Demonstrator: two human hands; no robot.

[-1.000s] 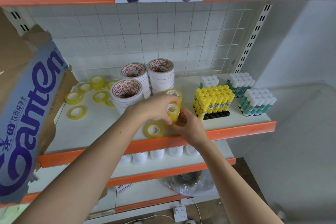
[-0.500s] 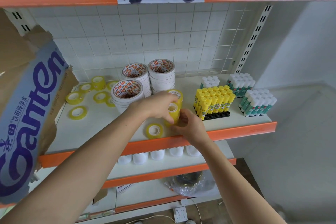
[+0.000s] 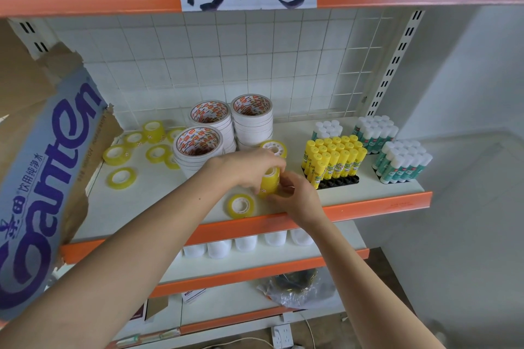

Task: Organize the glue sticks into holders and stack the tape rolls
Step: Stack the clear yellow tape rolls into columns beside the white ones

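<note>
White metal shelf (image 3: 382, 193) with orange lip; at its 6 o'clock edge, left hand (image 3: 252, 167) and right hand (image 3: 297, 195) both clasp a short stack of yellow clear-tape rolls (image 3: 269, 181). Judged best practice: align cores before releasing, keeping the stack upright.

Glossy yellow tape rolls (image 3: 268, 183) beside torn matt cardboard box (image 3: 42, 150).

Orange-edged white shelves (image 3: 377, 202), wire grid back panel (image 3: 255, 65), pale wall (image 3: 467, 79)
</note>
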